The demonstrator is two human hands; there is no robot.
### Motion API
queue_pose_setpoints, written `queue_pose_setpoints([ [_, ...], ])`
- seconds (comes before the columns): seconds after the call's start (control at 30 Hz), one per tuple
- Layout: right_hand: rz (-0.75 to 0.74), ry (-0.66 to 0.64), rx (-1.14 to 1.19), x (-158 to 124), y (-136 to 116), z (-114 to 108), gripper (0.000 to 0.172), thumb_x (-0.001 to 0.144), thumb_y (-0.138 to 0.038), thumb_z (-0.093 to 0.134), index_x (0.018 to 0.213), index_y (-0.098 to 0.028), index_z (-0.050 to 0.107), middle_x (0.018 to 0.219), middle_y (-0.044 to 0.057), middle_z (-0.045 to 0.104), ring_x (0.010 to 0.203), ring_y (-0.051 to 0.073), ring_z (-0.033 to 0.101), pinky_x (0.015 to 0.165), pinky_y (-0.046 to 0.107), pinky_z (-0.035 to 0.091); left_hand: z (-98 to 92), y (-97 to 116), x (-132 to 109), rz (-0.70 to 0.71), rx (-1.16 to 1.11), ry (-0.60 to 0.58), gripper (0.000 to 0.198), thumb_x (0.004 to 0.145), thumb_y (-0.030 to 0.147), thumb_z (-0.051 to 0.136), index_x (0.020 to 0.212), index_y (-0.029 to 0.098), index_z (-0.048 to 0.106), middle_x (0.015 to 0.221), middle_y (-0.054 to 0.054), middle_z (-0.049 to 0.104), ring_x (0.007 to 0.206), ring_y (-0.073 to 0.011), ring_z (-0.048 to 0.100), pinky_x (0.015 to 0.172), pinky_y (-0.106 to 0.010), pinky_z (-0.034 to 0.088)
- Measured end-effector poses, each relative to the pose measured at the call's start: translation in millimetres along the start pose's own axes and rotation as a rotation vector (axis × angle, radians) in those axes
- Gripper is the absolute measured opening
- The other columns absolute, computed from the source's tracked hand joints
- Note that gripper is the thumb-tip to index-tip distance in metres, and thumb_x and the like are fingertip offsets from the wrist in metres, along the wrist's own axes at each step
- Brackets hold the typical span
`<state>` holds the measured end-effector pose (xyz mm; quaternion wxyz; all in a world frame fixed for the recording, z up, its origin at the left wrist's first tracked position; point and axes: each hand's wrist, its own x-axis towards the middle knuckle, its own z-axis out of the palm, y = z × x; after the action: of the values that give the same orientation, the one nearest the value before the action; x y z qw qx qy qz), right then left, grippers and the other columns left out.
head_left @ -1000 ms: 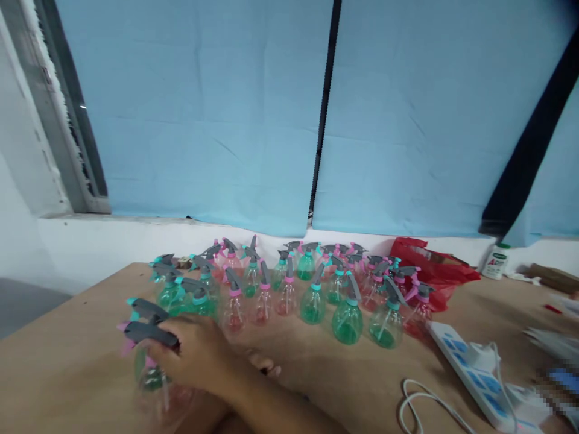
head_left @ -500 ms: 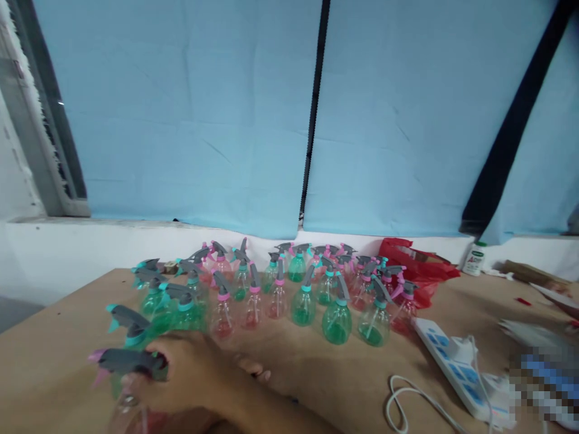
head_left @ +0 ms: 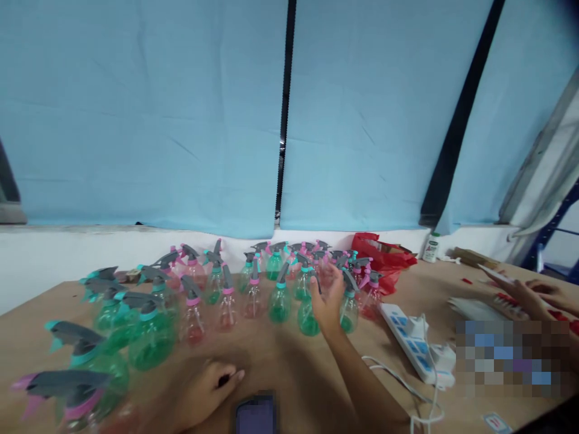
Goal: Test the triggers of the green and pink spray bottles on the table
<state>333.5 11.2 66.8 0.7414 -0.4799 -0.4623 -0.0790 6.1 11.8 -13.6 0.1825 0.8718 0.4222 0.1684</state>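
Note:
My right hand (head_left: 329, 298) reaches in among the spray bottles, thumb and fingers apart around the grey trigger head of a front-row green spray bottle (head_left: 309, 319). Whether it touches that head I cannot tell. My left hand (head_left: 205, 389) rests low over the table, loosely curled, with a gap between thumb and fingers and nothing visible in it. At the lower left stands a pink-collared spray bottle (head_left: 81, 410), cut off by the frame edge. Beside it is a green spray bottle (head_left: 106, 374). Several more green and pink spray bottles stand upright in rows behind.
A dark phone (head_left: 256, 415) lies at the front edge. On the right are a white power strip (head_left: 409, 343) with plugs and cable, a red plastic bag (head_left: 384, 265), a white bottle (head_left: 432, 248) and another person's hands (head_left: 529, 295). Blue curtains (head_left: 203, 120) hang behind.
My right hand has let go of the pink-collared spray bottle at the lower left and moved right to a green one. My left hand now shows more fully. The view has swung right.

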Motion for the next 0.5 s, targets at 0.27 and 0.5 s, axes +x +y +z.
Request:
queue_pose_setpoints([
  [0.27, 0.226, -0.276, -0.028, -12, 46, -5, 0.058, 0.087, -0.047, 0.071, 0.135, -0.015, 0.067, 0.118, 0.016, 0.076, 0.105, 0.033, 0.072, 0.098, 0.049, 0.056, -0.3, 2, 2, -0.003, -0.025, -0.029, 0.073, 0.102, 0.081, 0.035, 0.066, 0.022, 0.058, 0.063, 0.002, 0.054, 0.068, -0.0176, 0.05, 0.068, -0.028, 0.039],
  [0.5, 0.376, -0.564, 0.186, -18, 34, -8, 0.029, 0.078, -0.031, 0.063, 0.101, -0.021, 0.078, 0.069, -0.001, 0.069, 0.062, 0.018, 0.059, 0.065, 0.031, 0.05, 0.8, 2, 1, 0.001, -0.029, -0.035, 0.068, 0.103, 0.076, 0.036, 0.067, 0.022, 0.055, 0.066, 0.002, 0.053, 0.071, -0.0178, 0.05, 0.07, -0.029, 0.036],
])
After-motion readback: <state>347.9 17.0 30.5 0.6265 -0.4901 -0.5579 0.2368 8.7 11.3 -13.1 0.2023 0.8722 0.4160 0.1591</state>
